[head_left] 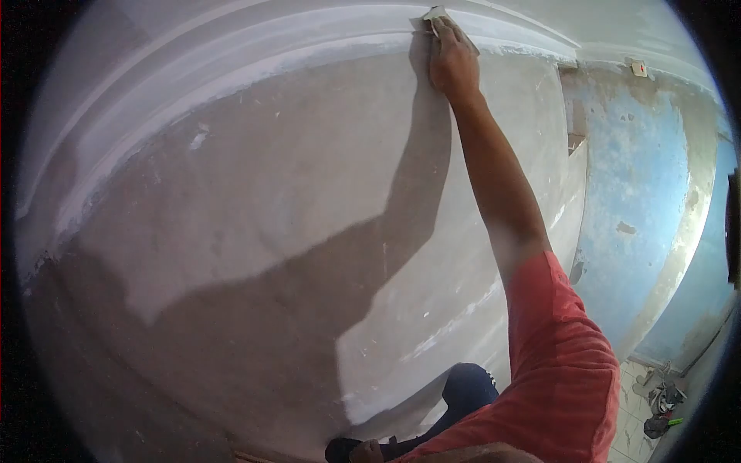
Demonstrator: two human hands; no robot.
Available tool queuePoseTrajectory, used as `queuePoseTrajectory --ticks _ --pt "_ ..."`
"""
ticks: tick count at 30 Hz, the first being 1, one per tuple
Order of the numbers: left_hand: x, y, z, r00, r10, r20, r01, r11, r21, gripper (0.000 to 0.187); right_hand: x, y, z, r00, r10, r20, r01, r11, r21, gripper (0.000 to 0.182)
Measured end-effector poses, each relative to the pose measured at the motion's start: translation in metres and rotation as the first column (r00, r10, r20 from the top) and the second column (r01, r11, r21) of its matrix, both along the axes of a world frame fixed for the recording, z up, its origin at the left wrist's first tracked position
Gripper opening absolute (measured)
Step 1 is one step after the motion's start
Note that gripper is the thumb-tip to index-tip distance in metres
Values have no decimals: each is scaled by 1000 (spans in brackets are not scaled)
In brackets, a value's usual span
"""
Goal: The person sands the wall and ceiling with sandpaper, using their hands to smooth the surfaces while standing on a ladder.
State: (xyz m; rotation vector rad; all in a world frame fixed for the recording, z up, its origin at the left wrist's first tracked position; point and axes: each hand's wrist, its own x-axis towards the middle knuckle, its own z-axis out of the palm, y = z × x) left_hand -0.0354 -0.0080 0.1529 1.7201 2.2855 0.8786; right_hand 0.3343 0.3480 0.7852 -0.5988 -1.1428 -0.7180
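My right hand (454,65) is stretched high overhead, at the far end of my raised arm. Its fingers are closed on a pale, thin sheet (436,13), which may be sandpaper; only its edges show past the fingers. Hand and sheet are against the white cornice (347,32), where the wall meets the ceiling. Below the cornice spreads the grey plastered wall (309,147), with white smears and small chips. My left hand does not appear.
My bent knee (468,386) is close to the wall's lower part. To the right stands a patchy blue wall (629,193), with a small switch box (638,69) near its top. Several jumbled items (664,401) lie on the tiled floor (627,420) at lower right.
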Motion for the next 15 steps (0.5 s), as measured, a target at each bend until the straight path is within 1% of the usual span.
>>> queuePoseTrajectory --ticks 1,3,5,6,8,9,11,12,14,15 --pt "0 -1 0 1000 4 -1 -4 1000 -3 30 -8 -1 0 1000 1 -1 -1 1000 -1 41" --pt "2 -3 -1 1000 9 -6 -9 1000 -14 30 -44 0 -6 953 -256 164 221 954 202 41" --pt "3 -5 -1 1000 10 -3 -10 1000 -19 30 -77 -36 -11 942 -53 331 -35 967 254 40" --pt "3 -5 -1 1000 12 -6 -12 1000 -21 30 -75 -33 -10 944 -45 327 -39 968 246 40" --pt "2 -8 -2 1000 20 -8 -20 999 -25 30 -71 -26 -3 925 -181 335 82 954 290 39" --pt "2 -8 -2 1000 24 -5 -24 999 -23 30 -60 -20 -4 972 -94 214 37 967 253 36" --pt "2 -10 -5 999 35 -2 -35 999 -24 30 -33 -14 -1 984 28 175 -60 982 179 35" --pt "1 -10 -4 999 36 1 -36 999 -21 30 -37 -21 3 983 34 179 -68 981 183 35" --pt "1 -11 -6 999 38 6 -38 999 -21 30 -41 -45 7 997 67 45 -68 998 12 36" --pt "1 -12 -9 999 35 0 -35 999 -21 30 -51 -52 5 996 68 49 -68 998 11 36"
